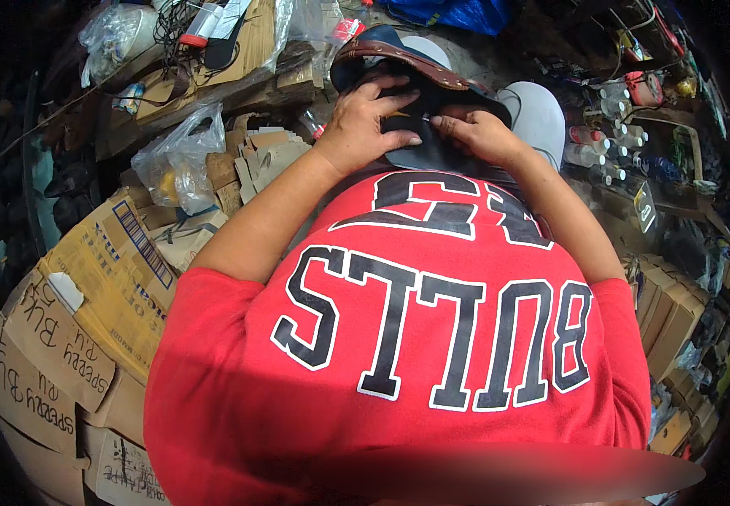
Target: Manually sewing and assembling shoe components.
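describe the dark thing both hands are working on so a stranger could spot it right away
Start at the red shirt filling the lower picture and follow both forearms up to where the left hand and right hand meet. Under them lies a dark shoe piece. Unlike the pale cardboard scraps to its left, it is black with a brown stitched band.

- Light even and fairly bright at centre; the red shirt (415, 337) reads saturated, no harsh shadows on it.
- Soft daylight-like glare on the clear plastic bag (181, 160) at left, and on pale rounded shapes at top.
- Heavy dark vignette round the rim; corners black.
- Strong fisheye bend: cardboard boxes (86, 278) at left curve outward.
- Smeared blurred band along the lower edge.
- Centre sharp; clutter at right edge dim, murky.
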Action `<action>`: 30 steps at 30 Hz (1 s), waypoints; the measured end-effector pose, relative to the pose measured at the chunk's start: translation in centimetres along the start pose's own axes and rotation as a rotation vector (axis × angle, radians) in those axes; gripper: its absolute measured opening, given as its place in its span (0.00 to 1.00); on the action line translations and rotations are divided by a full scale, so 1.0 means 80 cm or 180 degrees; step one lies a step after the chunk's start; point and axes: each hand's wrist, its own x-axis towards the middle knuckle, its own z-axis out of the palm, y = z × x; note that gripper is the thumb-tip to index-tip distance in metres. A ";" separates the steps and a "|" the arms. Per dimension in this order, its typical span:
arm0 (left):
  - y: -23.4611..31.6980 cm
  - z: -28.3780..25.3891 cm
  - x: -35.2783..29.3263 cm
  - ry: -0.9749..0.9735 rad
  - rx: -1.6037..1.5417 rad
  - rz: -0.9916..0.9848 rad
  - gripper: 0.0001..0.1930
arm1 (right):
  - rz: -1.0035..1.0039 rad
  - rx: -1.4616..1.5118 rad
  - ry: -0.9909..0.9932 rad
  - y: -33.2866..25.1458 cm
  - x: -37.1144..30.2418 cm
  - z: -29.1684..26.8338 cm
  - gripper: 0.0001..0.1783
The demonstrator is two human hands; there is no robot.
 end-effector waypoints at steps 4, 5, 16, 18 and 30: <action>-0.009 0.004 0.014 0.0158 -0.0388 -0.0236 0.29 | 0.0285 0.1136 0.0027 0.004 0.011 -0.003 0.19; -0.010 0.005 0.018 0.0076 -0.0456 -0.0270 0.28 | 0.0271 0.1121 0.0034 0.005 0.013 0.000 0.19; 0.005 -0.002 0.043 -0.0079 0.0360 -0.0044 0.26 | 0.0279 0.0176 0.0275 -0.016 -0.009 -0.043 0.18; 0.007 -0.008 0.050 -0.0252 0.0464 -0.0101 0.25 | 0.0337 -0.0338 0.0606 -0.021 -0.020 -0.046 0.20; 0.005 -0.008 0.070 -0.0644 0.0581 -0.0406 0.25 | -0.0057 -0.0497 0.0545 -0.022 -0.007 -0.027 0.17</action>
